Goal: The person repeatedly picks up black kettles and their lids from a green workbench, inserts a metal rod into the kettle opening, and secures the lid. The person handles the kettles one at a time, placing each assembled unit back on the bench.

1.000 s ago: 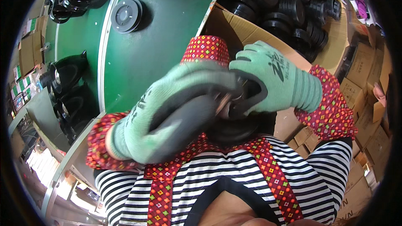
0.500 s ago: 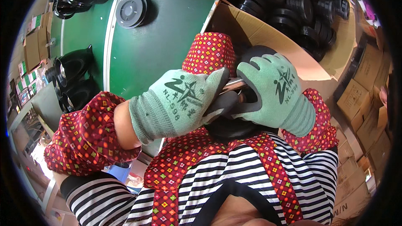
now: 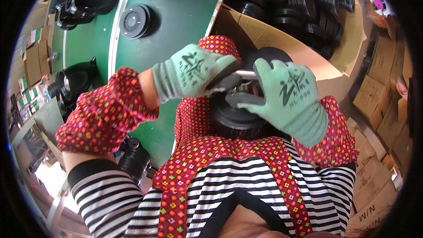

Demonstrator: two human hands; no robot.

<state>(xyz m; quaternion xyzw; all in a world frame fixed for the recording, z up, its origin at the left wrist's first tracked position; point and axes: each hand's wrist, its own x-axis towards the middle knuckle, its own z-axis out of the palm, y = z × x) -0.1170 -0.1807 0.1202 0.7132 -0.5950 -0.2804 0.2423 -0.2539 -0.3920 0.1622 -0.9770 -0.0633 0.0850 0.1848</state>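
Both my hands wear pale green gloves with dark grey palms and fingertips. My right hand (image 3: pixel 291 99) is closed round a small shiny metal-banded part (image 3: pixel 247 74), thumb below and fingers above. My left hand (image 3: pixel 198 74) pinches at the left end of that same part; its fingertips partly cover it, and its exact kind is hidden. Just beneath the hands, against my apron, sits a stack of round black discs (image 3: pixel 240 119). Another black disc (image 3: pixel 269 54) shows behind my right fingers.
An open cardboard box (image 3: pixel 282 39) full of stacked black discs stands at the far right. On the green table (image 3: pixel 176 22) lies a grey-black round lid (image 3: pixel 134 21). Black glossy housings (image 3: pixel 79 79) sit at the left. Brown cartons (image 3: pixel 374 97) are piled on the right.
Both hands have risen away from my body and drawn slightly apart, with the metal-banded part still between them. More of the black disc stack below now shows. The view has shifted slightly.
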